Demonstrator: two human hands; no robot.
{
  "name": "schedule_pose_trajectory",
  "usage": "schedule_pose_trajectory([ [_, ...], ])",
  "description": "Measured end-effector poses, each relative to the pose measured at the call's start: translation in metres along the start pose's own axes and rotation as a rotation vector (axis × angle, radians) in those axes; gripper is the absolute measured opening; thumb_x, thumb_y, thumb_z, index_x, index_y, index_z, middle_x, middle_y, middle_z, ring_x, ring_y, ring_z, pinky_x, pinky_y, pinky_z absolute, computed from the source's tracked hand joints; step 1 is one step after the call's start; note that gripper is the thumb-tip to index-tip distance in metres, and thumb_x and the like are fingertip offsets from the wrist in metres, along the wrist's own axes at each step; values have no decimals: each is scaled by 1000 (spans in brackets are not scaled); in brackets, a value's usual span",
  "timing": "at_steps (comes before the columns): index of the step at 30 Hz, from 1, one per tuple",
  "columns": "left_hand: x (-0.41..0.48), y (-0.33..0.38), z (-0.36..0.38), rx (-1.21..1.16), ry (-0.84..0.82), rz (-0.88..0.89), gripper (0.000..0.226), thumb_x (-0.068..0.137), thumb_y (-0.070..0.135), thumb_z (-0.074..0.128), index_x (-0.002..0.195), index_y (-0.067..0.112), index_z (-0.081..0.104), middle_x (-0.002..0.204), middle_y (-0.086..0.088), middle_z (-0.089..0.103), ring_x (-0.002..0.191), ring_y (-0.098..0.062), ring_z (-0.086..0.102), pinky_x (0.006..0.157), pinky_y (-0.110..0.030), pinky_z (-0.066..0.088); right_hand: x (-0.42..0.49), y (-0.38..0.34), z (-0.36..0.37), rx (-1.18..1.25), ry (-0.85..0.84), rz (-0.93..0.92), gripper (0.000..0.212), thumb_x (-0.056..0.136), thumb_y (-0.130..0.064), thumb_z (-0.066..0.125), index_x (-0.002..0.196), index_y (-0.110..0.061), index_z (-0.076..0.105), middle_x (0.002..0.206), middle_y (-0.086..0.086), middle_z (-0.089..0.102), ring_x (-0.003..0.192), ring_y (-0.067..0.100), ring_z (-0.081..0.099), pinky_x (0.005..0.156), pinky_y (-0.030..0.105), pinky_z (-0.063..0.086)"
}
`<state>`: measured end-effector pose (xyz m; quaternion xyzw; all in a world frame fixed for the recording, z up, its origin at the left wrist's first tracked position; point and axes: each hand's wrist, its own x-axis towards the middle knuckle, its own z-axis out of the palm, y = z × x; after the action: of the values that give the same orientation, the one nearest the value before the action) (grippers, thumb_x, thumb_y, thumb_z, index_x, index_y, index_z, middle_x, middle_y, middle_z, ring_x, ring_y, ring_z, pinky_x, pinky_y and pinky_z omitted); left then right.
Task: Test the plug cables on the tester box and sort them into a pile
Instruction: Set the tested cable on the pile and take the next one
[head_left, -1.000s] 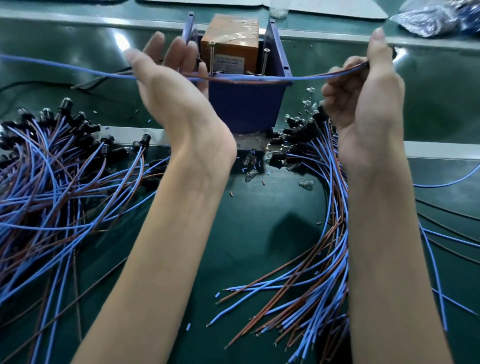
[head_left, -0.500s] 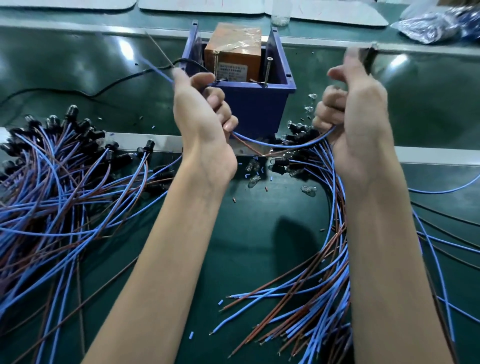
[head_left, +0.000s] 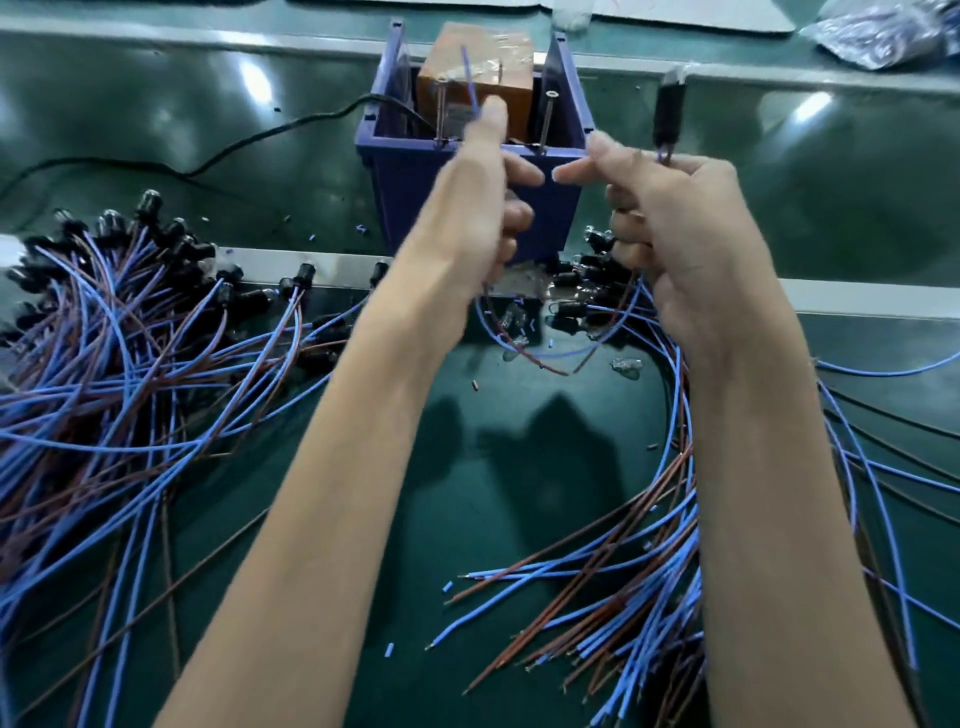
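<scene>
The blue tester box (head_left: 556, 208) stands at the back centre, with an orange block (head_left: 475, 67) and upright metal pins inside. My left hand (head_left: 478, 208) is raised in front of it and pinches the blue wire end (head_left: 470, 85) of a plug cable, tip pointing up over the box. My right hand (head_left: 675, 228) grips the same cable near its black plug (head_left: 670, 111), which sticks up above my fingers. The cable's blue and brown slack (head_left: 524, 348) loops down between my hands.
A large pile of plug cables (head_left: 119, 353) lies on the left of the green mat. Another pile (head_left: 639, 545) runs along the right under my right arm. Small glass bulbs (head_left: 626, 366) and wire scraps lie before the box. A black cord (head_left: 244, 137) leads left.
Both hands have come closer together in front of the box. The left hand lifted the wire end up over the box, and the slack between the hands now hangs lower.
</scene>
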<state>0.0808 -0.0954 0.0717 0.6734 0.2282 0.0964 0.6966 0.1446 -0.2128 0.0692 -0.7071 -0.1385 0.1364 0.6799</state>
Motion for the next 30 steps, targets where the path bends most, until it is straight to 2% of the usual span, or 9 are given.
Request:
schedule_pose_trajectory([
  [3, 2, -3, 12, -26, 40, 28, 38, 104, 40, 27, 87, 19, 54, 61, 5, 41, 34, -2, 31, 40, -18, 24, 1, 2, -1, -39, 11, 7, 12, 87, -23, 69, 83, -12, 74, 56, -8, 43, 42, 2, 26, 39, 14, 21],
  [7, 5, -5, 16, -53, 152, 157, 27, 103, 20, 35, 91, 23, 60, 72, 6, 47, 58, -5, 40, 56, -21, 32, 1, 2, -4, -55, -21, 40, 14, 84, -23, 73, 93, -12, 74, 72, -3, 72, 49, 0, 53, 41, 9, 31],
  [11, -2, -5, 18, -207, 157, 191, 26, 101, 9, 44, 88, 17, 66, 65, 7, 58, 52, 1, 51, 51, -13, 41, -4, 1, 2, -35, -119, 61, 4, 85, -19, 71, 82, -17, 71, 71, -3, 74, 64, 6, 70, 39, 5, 31],
  [13, -5, -5, 23, -287, 120, 182, 23, 100, 7, 47, 87, 13, 66, 66, -2, 64, 53, -7, 58, 50, -22, 52, -8, 0, 7, 68, -163, 51, 8, 87, -7, 67, 80, -11, 68, 60, -4, 70, 59, 6, 70, 39, 4, 34],
  [18, -7, -6, 31, -382, 113, 129, 15, 96, 9, 55, 92, 11, 69, 99, -20, 70, 83, -24, 63, 83, -39, 56, -12, 0, 9, 95, -181, 4, 13, 85, 4, 64, 77, -6, 67, 52, -5, 66, 50, 3, 65, 39, 4, 34],
  [22, -6, -10, 32, -410, 128, 131, 17, 93, 11, 60, 106, 7, 70, 91, -12, 71, 67, -2, 60, 60, -9, 45, -11, 0, 5, 42, -164, -45, 15, 82, 2, 67, 72, -9, 68, 54, -5, 67, 46, -2, 57, 41, 4, 33],
  [25, -7, -8, 30, -505, 111, 110, 22, 91, 8, 62, 111, 2, 68, 90, -10, 72, 73, -10, 63, 68, -18, 53, -11, -2, 5, 83, -186, -11, 15, 85, 0, 66, 73, -8, 66, 58, -3, 68, 54, 4, 65, 41, 4, 35],
  [28, -6, -7, 26, -525, 150, 118, 16, 91, 9, 62, 106, 5, 69, 60, 11, 65, 47, 1, 54, 49, -12, 46, -11, -5, 6, 130, -187, 57, 17, 92, -2, 58, 76, -10, 59, 61, -2, 70, 59, 9, 70, 38, 7, 37],
  [30, -4, -9, 22, -425, 226, 141, 18, 93, 14, 62, 107, 9, 71, 52, 16, 55, 45, 2, 44, 49, -11, 42, -9, -5, 6, 102, -156, 88, 18, 95, -7, 54, 79, -14, 54, 64, -3, 71, 61, 10, 71, 40, 9, 37],
])
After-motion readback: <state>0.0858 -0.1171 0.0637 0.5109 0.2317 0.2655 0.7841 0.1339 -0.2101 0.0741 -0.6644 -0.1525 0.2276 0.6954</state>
